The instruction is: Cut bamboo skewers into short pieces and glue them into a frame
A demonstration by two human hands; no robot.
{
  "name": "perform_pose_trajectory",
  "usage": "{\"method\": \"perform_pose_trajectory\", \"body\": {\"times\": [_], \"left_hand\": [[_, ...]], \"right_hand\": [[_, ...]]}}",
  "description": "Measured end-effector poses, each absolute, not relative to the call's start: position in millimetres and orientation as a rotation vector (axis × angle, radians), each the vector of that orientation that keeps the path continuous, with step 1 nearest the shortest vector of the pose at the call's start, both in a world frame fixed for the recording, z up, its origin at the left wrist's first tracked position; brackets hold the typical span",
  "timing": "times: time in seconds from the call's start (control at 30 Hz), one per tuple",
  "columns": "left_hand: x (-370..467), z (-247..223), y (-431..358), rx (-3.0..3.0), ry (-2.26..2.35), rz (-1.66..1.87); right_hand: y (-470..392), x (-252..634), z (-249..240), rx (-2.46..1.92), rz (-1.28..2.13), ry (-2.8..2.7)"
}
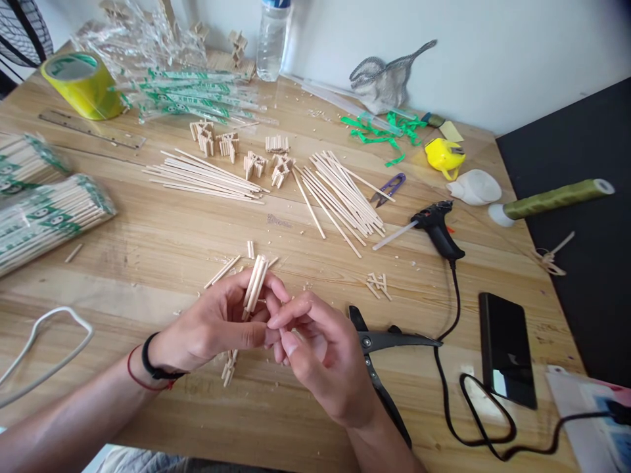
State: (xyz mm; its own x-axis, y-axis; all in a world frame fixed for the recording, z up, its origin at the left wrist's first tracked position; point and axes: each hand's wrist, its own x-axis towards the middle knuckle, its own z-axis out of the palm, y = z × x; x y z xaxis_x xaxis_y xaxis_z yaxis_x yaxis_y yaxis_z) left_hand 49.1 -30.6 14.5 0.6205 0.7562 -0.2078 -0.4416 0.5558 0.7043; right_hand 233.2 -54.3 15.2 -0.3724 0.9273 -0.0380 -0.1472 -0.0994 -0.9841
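My left hand (210,328) is curled around a small bundle of short wooden sticks (256,284), which stands up between the fingers. The fingertips of my right hand (328,361) are pinched together against my left fingertips. Whatever lies between them is hidden or too small to name. Loose cut stick pieces (223,271) lie just beyond my left hand, and more short pieces (229,368) show under it. Black-handled cutters (382,340) rest on the table right beside my right hand, partly covered by it.
Long wooden sticks (340,197) and small stick assemblies (255,164) lie farther back. A glue gun (438,230), its black cord, and a phone (507,348) are on the right. Bagged sticks (49,217) and a white cable (83,322) lie left, with yellow tape (83,85) behind.
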Motion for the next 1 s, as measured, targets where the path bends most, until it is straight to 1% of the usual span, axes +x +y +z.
{"method": "perform_pose_trajectory", "body": {"times": [0.5, 1.0], "left_hand": [[49.8, 13.4, -30.8, 0.669, 0.5, 0.756], [49.3, 11.0, -31.9, 0.674, 0.559, 0.74]], "right_hand": [[-53.7, 232.1, 13.7, -0.894, 1.558, -1.332], [-53.6, 232.0, 17.5, -0.934, 1.536, -1.36]]}}
